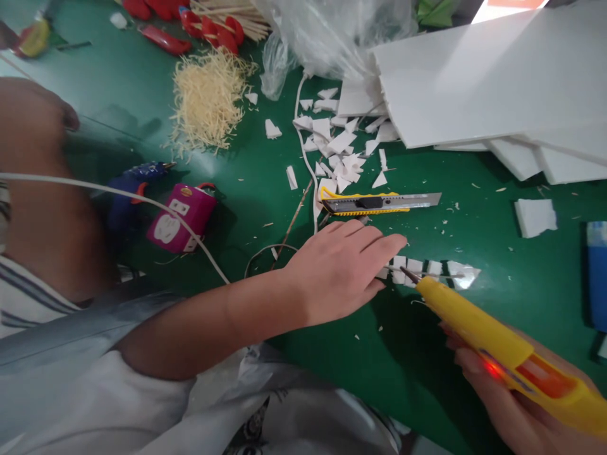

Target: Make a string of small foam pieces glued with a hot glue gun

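My right hand (502, 392) grips a yellow hot glue gun (478, 316) with a red light glowing on its side. The gun's metal nozzle points left and touches or nearly touches a row of small white foam pieces (415, 270), along which a thin wire or stick runs. The last piece at the right end is pointed. My left hand (344, 268) lies palm down with its fingers closed on the left end of this row, and its fingertips are partly hidden. Just beyond it lies a yellow utility knife (379, 202) with its blade out to the right.
Foam scraps (339, 145) lie behind the knife, beside large white foam sheets (484, 88) and a plastic bag (332, 38). On the left are a magenta power adapter (183, 218), a blue glue gun (137, 180), yellow shreds (208, 101) and another person's arm (42, 189). A white cord crosses there.
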Demonstrator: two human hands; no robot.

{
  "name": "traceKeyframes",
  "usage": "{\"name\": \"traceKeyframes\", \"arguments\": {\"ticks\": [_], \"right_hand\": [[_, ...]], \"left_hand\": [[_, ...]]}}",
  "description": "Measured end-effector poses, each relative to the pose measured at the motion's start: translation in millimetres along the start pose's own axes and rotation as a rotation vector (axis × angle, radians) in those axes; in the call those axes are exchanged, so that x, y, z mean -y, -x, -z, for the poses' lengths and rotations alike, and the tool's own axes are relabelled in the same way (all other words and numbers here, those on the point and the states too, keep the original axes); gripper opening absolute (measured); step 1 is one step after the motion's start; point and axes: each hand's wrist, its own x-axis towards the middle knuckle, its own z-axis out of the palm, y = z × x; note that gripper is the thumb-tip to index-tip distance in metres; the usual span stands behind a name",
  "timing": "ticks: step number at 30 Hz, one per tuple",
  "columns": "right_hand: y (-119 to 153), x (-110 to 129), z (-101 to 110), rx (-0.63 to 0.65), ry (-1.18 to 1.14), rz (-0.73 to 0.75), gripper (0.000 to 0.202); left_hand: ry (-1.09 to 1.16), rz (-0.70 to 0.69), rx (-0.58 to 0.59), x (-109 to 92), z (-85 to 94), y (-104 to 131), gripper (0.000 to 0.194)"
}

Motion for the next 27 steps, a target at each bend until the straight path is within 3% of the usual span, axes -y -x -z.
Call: {"name": "traceKeyframes", "arguments": {"ticks": [4, 8, 13, 21, 27], "right_hand": [[-5.6, 4.1, -3.9, -0.019, -0.031, 0.030, 0.007], [-9.8, 1.7, -2.6, 0.030, 0.008, 0.173, 0.003], [-6.1, 3.3, -4.3, 0.004, -0.002, 0.027, 0.005], [-8.5, 4.3, -4.7, 0.047, -0.092, 0.079, 0.008], [-7.2, 1.7, -5.3, 0.048, 0.004, 0.140, 0.005]], "left_hand": [[-0.023, 0.002, 0.023, -0.6, -1.4, -0.2, 0.036], [-0.037, -0.006, 0.021, -0.4, -3.9, -1.1, 0.034], [-0.039, -0.012, 0.011, 0.6, -4.6, -0.9, 0.035], [-0.040, -0.018, 0.024, -0.6, -4.0, -1.7, 0.035], [-0.030, -0.024, 0.001, 0.2, -5.2, -0.6, 0.036]]}}
